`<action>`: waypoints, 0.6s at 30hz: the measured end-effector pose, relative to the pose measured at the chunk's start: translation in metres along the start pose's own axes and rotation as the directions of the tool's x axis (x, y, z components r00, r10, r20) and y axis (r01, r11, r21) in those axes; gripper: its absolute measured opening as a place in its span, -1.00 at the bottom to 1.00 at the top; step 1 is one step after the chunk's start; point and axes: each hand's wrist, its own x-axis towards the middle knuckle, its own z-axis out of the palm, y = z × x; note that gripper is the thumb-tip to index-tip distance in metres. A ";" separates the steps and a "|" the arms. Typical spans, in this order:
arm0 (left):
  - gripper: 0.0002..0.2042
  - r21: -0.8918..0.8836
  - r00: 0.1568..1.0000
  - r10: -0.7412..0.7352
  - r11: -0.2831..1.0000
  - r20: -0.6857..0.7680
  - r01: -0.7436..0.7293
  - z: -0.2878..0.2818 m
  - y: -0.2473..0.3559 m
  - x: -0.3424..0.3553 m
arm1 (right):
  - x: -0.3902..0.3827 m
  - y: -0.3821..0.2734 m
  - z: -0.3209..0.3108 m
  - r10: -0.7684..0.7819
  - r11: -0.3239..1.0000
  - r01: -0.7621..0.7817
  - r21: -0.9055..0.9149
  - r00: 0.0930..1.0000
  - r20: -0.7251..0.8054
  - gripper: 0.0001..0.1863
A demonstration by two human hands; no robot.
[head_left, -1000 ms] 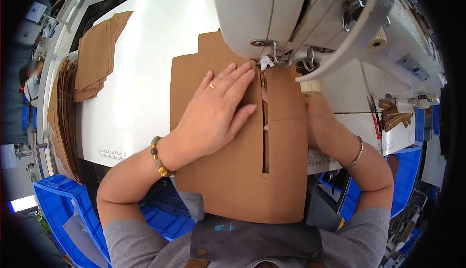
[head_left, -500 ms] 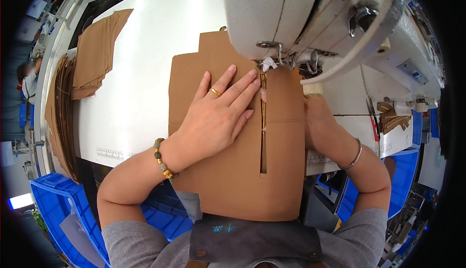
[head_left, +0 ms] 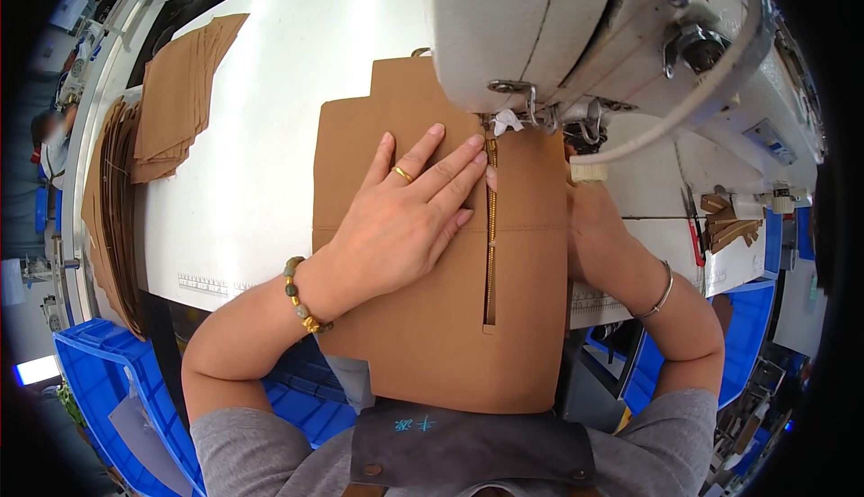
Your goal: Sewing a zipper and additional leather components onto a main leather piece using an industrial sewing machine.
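Blue writing [head_left: 427,423] marks the apron [head_left: 477,447]; left hand [head_left: 400,213] lies spread on brown panel [head_left: 432,353]; right hand [head_left: 592,227], can't tell.

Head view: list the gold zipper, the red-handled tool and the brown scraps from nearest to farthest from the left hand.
From the left hand:
1. Gold zipper: just to its right, in the slot of the brown panel.
2. Red-handled tool: farther right, on the table.
3. Brown scraps: farthest right, just beyond the tool.
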 end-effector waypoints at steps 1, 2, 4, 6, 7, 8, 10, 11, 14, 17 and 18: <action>-0.49 -0.001 1.000 0.000 1.000 0.000 0.000 0.000 0.000 0.000 | 0.000 0.000 0.000 0.002 1.000 -0.002 0.002 1.000 -0.001 -0.37; -0.49 0.001 1.000 0.006 1.000 -0.003 -0.006 -0.001 0.000 0.000 | 0.000 0.000 0.000 0.016 0.999 -0.017 0.036 1.000 0.010 -0.38; -0.49 0.002 1.000 0.009 1.000 -0.006 -0.009 -0.002 -0.001 0.001 | -0.001 0.000 0.000 0.028 0.997 -0.030 0.071 0.999 0.023 -0.38; -0.51 0.007 1.000 0.021 1.000 0.002 -0.021 -0.004 -0.002 0.002 | -0.001 0.000 -0.001 0.033 0.996 -0.034 0.078 0.999 0.014 -0.39; -0.51 0.008 1.000 0.020 1.000 0.003 -0.020 -0.005 -0.003 0.002 | -0.001 0.000 -0.001 0.035 0.996 -0.036 0.081 0.999 0.011 -0.39; -0.52 0.011 1.000 0.025 1.000 0.004 -0.025 -0.006 -0.003 0.003 | -0.001 0.000 -0.001 0.042 0.995 -0.043 0.095 0.999 0.013 -0.40; -0.53 0.015 1.000 0.031 0.999 0.005 -0.031 -0.008 -0.004 0.004 | 0.000 0.000 -0.001 0.049 0.993 -0.050 0.110 0.999 0.014 -0.40; -0.54 0.021 0.999 0.034 0.999 0.003 -0.034 -0.009 -0.004 0.005 | 0.001 0.001 -0.001 0.014 1.000 -0.015 0.015 1.000 0.005 -0.40; -0.55 0.022 0.999 0.038 0.999 0.002 -0.038 -0.011 -0.004 0.007 | 0.000 0.000 -0.002 0.005 0.999 -0.004 -0.050 1.000 0.021 -0.41; -0.55 0.044 0.999 0.042 0.998 -0.019 -0.041 -0.010 -0.003 0.010 | -0.001 -0.001 -0.002 0.067 0.996 -0.068 0.061 0.997 0.028 -0.41; -0.56 0.067 0.998 0.048 0.997 -0.032 -0.046 -0.009 -0.002 0.011 | -0.001 -0.001 -0.002 0.094 0.989 -0.095 0.112 0.995 0.016 -0.41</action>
